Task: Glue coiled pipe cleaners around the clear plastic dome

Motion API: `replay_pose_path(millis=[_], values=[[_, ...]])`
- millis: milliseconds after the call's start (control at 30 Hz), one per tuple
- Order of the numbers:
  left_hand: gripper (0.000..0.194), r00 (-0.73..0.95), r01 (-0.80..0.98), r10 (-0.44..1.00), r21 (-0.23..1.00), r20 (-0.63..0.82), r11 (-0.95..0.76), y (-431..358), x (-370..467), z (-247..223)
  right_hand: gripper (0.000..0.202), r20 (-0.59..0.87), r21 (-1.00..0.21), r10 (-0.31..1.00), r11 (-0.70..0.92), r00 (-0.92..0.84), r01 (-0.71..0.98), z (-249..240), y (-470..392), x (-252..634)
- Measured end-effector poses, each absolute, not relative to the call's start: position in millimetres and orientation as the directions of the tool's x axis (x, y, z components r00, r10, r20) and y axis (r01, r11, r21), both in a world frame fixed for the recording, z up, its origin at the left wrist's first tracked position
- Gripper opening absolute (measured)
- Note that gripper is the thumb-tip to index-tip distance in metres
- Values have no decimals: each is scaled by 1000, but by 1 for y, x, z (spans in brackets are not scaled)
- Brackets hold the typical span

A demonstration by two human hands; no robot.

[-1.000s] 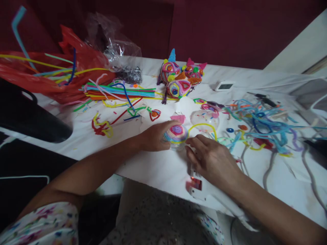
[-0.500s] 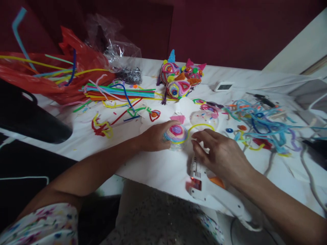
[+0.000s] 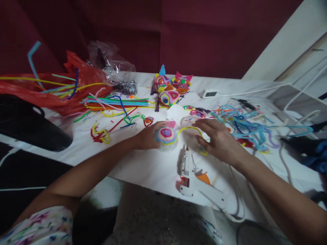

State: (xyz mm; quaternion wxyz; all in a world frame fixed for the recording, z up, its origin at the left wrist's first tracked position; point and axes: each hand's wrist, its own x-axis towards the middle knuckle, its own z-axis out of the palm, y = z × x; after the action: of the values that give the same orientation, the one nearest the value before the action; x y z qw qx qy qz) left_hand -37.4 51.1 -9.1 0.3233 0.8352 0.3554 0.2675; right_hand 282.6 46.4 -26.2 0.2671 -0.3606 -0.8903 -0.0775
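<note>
My left hand (image 3: 149, 136) is closed around the left side of a ball (image 3: 166, 135) whose top is covered in coiled pipe cleaner, pink and purple in the middle with blue and yellow rings outside. The lower part of the ball looks clear. From its yellow edge a loose yellow pipe cleaner (image 3: 188, 128) arcs right and passes under the fingers of my right hand (image 3: 219, 140). That hand hovers with thumb and fingers apart, and I see nothing gripped in it. Just below lies a white hot glue gun (image 3: 187, 183), nozzle pointing away, with a red light glowing.
Decorated pipe-cleaner balls (image 3: 168, 92) stand at the back. A bundle of pipe cleaners (image 3: 117, 102), a red plastic bag (image 3: 84, 76) and a black bottle (image 3: 33, 122) are at left. Tangled blue pipe cleaners (image 3: 240, 119) and a small white display (image 3: 209, 94) lie at right.
My right hand has opened its fingers and moved off the glue gun, leaving the yellow pipe cleaner bent downward at its far end. My left hand still holds the ball. The view has shifted slightly.
</note>
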Motion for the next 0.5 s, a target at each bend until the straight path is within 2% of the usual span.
replay_pose_path(millis=[100, 267, 367, 500], values=[[77, 631, 402, 754, 756, 181, -518, 58, -39, -7, 38, 564, -48, 575, 739, -592, 672, -23, 40, 288], [79, 665, 428, 738, 755, 109, -497, 63, -42, 2, 35, 534, -81, 568, 771, -626, 631, -18, 20, 291], [70, 655, 527, 752, 669, 74, -524, 59, -43, 11, 35, 553, -83, 552, 781, -624, 619, -20, 11, 293], [61, 585, 624, 803, 570, 112, -534, 47, -41, 19, 35, 546, -65, 549, 781, -633, 621, -24, 2, 298]])
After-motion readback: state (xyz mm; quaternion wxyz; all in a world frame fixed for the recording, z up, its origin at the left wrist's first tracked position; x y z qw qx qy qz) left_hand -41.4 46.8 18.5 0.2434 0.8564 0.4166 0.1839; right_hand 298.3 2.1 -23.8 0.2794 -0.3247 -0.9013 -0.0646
